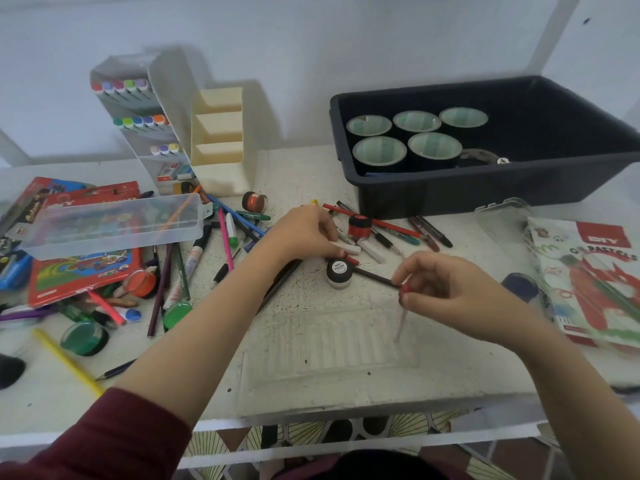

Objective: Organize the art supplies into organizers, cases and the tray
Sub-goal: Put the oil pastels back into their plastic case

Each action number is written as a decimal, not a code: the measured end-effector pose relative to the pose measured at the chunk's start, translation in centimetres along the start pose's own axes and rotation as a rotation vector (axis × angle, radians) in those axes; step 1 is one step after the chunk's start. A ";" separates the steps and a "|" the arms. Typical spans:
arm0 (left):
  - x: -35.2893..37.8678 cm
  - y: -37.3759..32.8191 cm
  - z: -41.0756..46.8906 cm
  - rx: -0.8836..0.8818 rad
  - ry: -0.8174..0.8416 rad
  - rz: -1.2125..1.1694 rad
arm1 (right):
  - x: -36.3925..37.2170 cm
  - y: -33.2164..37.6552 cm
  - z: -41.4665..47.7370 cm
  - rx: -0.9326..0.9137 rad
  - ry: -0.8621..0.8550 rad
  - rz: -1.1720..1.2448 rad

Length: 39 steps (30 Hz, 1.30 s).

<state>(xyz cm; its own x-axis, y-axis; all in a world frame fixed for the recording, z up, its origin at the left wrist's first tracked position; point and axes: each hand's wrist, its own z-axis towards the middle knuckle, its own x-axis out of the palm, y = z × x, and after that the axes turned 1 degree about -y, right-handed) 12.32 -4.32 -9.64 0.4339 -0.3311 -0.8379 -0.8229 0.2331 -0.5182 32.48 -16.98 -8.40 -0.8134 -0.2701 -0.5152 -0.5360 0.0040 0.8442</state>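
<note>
White table (329, 344): dark tray (485, 192), marker organizer (138, 116), cream organizer (221, 140), scattered pens (225, 237), paint pots (339, 271), pastel box (588, 282).

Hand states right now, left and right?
Left hand: gripping a short white stick.
Right hand: pinching a thin pinkish stick, blurred.
</note>
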 end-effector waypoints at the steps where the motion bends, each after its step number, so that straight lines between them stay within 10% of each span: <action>1: -0.1 0.0 0.0 0.022 0.018 0.026 | 0.0 -0.1 -0.1 0.022 0.017 -0.043; 23: -2.4 -1.5 -2.6 0.188 -0.121 -0.201 | 1.0 -0.1 -0.3 0.000 0.068 -0.227; 35: 0.7 -2.0 -8.5 0.186 0.494 -0.370 | 0.9 -0.8 -0.2 -0.017 0.038 -0.138; 39: 1.9 -1.6 -8.7 0.168 0.470 -0.337 | 0.8 -1.1 -0.1 -0.023 0.077 -0.145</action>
<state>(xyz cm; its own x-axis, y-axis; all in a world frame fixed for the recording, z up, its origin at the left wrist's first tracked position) 11.22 -13.27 -8.90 0.4212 -0.7715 -0.4769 -0.5822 0.1732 -0.7944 32.46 -17.26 -9.76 -0.7076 -0.3391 -0.6200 -0.6406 -0.0626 0.7653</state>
